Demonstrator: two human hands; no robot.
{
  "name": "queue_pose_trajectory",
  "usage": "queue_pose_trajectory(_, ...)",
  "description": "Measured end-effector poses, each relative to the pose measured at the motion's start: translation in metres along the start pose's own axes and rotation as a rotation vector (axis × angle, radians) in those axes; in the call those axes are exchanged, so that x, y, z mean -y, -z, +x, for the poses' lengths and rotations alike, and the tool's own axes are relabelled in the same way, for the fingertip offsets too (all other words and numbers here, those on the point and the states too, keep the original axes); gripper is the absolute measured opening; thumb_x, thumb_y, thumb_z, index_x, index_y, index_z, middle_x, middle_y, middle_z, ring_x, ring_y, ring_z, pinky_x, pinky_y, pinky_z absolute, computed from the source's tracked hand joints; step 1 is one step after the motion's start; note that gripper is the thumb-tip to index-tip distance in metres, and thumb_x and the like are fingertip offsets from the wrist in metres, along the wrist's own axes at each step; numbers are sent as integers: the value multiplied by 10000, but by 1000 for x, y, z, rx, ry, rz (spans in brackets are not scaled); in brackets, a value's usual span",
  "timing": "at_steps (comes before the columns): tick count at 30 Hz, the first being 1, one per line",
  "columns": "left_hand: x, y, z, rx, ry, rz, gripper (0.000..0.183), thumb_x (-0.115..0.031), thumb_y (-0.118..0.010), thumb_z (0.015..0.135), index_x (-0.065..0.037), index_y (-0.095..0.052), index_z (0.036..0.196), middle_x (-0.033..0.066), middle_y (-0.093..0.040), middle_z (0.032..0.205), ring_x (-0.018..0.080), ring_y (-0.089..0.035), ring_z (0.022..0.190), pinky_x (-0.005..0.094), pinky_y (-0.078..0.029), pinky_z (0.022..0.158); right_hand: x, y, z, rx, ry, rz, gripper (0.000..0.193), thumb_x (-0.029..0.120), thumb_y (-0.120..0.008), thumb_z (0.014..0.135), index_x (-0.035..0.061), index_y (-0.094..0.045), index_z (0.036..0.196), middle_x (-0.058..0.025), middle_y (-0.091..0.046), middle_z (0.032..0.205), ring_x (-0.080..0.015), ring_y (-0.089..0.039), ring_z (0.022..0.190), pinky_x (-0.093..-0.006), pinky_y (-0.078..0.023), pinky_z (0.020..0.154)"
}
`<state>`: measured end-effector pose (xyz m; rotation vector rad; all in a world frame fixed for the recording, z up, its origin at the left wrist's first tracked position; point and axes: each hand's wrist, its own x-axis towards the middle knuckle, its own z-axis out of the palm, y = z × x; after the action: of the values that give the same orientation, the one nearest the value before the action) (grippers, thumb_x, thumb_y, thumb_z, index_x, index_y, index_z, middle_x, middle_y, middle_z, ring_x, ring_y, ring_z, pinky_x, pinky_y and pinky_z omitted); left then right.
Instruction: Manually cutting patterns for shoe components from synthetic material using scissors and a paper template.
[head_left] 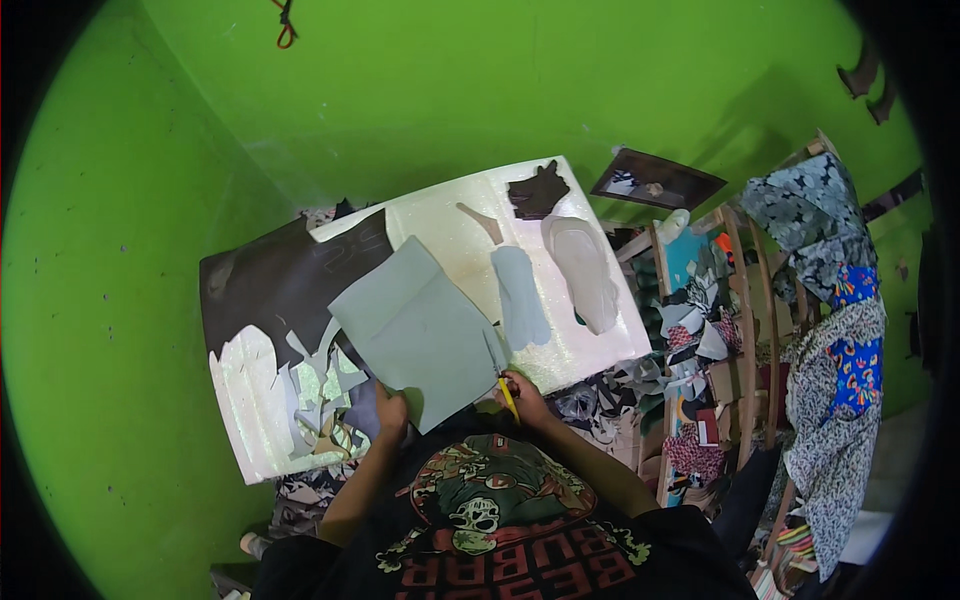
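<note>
A large grey-green sheet (425, 325) lies tilted over the white board, its near corner reaching toward my shirt. My left hand (390, 412) is closed on the sheet's lower left edge, its fingers partly hidden beneath. At the right edge of the sheet, my right hand (524, 397) grips what look like scissors (508, 396) with a yellow handle, the thin blades touching the sheet. Just right of it lie a pale blue-grey sole-shaped piece (521, 297) and a pale translucent sole-shaped form (582, 275).
The shiny white board (450, 215) carries a dark brown sheet (280, 275), light offcuts (320, 385), a dark scrap (538, 192) and a narrow tan strip (483, 222). A wooden rack (742, 340) heaped with fabric scraps stands right. Green walls (420, 90) rise behind and left.
</note>
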<state>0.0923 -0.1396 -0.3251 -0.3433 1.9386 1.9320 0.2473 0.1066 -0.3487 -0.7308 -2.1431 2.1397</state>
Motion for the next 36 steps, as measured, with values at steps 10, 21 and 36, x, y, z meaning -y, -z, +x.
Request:
queue_pose_trajectory(10, 6, 16, 10, 120, 289, -182, 349, -77, -567, 850, 27, -545, 1182, 158, -630, 1076, 247, -634, 934, 357, -535, 779, 1, -14, 11, -35, 14, -127, 416, 188, -780, 860, 26, -534, 1154, -9, -543, 782, -88, -511, 700, -253, -440, 636)
queue_pose_trajectory(21, -2, 17, 58, 448, 460, -258, 418, 54, -491, 858, -7, -486, 1271, 145, -606, 1085, 305, -643, 967, 417, -563, 827, 5, -34, -11, -93, -6, 254, 345, 118, -661, 945, 61, -434, 1198, 18, -496, 789, -68, -479, 675, -232, -406, 601)
queue_pose_trajectory(36, 27, -8, 44, 455, 653, -711, 402, 40, -515, 823, 57, -500, 1224, 182, -598, 1226, 324, -578, 1195, 474, -458, 1060, 78, -78, -3, -310, -361, 331, 483, 193, -782, 865, 60, -477, 1215, -34, -618, 912, -103, -585, 619, -242, -464, 524)
